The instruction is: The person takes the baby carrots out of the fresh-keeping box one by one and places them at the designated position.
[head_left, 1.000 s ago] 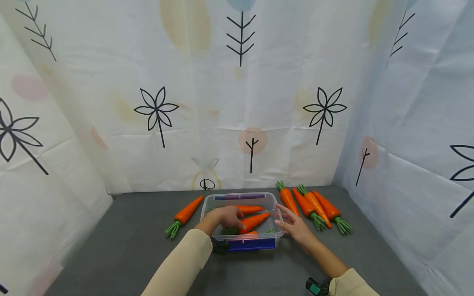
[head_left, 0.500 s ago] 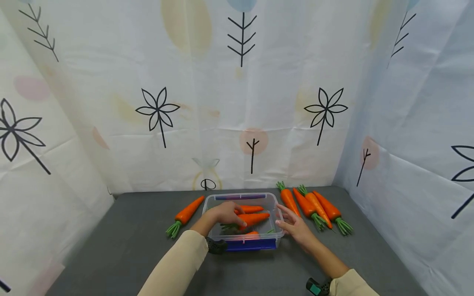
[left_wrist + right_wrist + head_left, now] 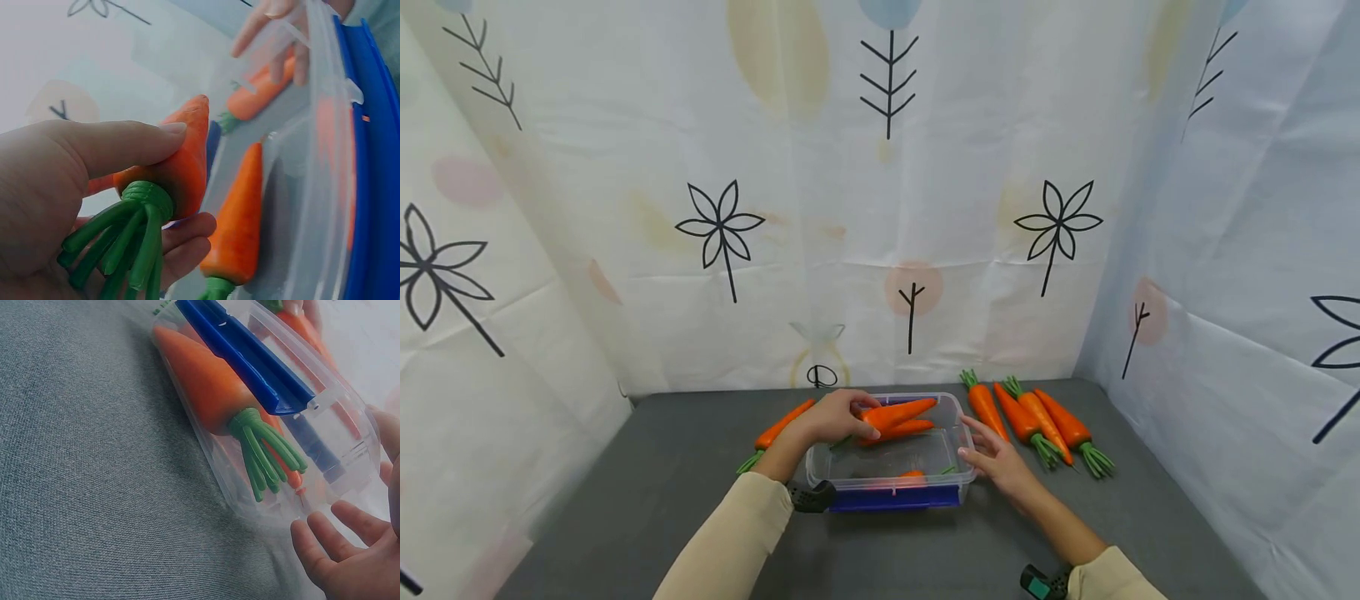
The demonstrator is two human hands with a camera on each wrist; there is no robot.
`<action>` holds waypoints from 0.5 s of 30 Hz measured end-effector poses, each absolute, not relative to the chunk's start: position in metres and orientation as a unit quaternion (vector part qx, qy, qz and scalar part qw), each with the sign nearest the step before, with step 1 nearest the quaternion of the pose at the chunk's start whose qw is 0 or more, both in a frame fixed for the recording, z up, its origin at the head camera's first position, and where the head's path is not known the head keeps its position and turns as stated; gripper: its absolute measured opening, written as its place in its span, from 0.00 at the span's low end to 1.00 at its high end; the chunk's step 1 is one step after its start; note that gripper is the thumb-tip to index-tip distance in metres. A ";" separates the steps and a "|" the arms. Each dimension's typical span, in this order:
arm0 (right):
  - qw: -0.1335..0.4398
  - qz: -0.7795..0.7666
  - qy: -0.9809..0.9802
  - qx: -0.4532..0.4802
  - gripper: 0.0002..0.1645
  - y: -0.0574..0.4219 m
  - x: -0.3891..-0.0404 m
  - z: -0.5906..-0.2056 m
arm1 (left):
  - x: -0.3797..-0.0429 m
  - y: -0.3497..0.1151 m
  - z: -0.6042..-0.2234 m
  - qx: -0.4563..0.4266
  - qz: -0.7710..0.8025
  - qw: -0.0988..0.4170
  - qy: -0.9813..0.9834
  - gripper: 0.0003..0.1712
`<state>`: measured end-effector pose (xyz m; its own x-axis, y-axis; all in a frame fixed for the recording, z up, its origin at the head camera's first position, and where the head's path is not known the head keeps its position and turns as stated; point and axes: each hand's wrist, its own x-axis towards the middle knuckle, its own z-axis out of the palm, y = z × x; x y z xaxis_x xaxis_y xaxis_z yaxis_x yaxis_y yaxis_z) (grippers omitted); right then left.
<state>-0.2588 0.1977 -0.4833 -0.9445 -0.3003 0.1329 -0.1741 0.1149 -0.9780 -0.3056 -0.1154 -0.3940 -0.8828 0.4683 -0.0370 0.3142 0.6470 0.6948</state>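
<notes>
My left hand (image 3: 831,421) pinches an orange carrot (image 3: 901,411) near its green top, between thumb and fingers, over the back left of a clear plastic box (image 3: 887,482). In the left wrist view the held carrot (image 3: 190,147) shows its leafy stems hanging towards the palm. Below it a second carrot (image 3: 237,219) lies in the box. Against the front wall lies another carrot (image 3: 206,384), seen through the plastic in the right wrist view. My right hand (image 3: 1003,467) has its fingers spread at the box's right side, fingertips right at the wall.
Several carrots (image 3: 1033,412) lie on the grey table (image 3: 700,500) to the right of the box. One more carrot (image 3: 782,423) lies on the left, partly behind my left hand. Blue latches (image 3: 895,497) line the box's long sides. A patterned cloth (image 3: 880,208) hangs behind.
My left hand has lifted a carrot from the middle of the box and moved it up, back and slightly left. My right hand has stayed at the box's right side.
</notes>
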 end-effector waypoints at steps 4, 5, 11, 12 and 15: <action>0.047 -0.647 0.745 -0.158 0.37 0.197 -0.258 -0.482 | -0.302 -0.125 -0.385 0.202 0.389 0.090 0.894 0.27; 0.046 -0.648 0.744 -0.157 0.37 0.197 -0.258 -0.482 | -0.301 -0.127 -0.383 0.197 0.395 0.086 0.893 0.27; 0.045 -0.650 0.743 -0.151 0.37 0.196 -0.257 -0.481 | -0.299 -0.145 -0.373 0.167 0.430 0.057 0.885 0.27; 0.045 -0.650 0.744 -0.150 0.37 0.196 -0.257 -0.481 | -0.299 -0.149 -0.373 0.161 0.437 0.054 0.883 0.27; 0.046 -0.650 0.744 -0.147 0.38 0.196 -0.257 -0.480 | -0.300 -0.161 -0.372 0.144 0.449 0.040 0.881 0.29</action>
<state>-0.2569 0.1962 -0.4800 -0.9524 -0.2795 0.1220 -0.1587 0.1126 -0.9809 -0.3003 -0.1614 -0.3723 -0.9554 0.2892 0.0594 0.2179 0.5551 0.8027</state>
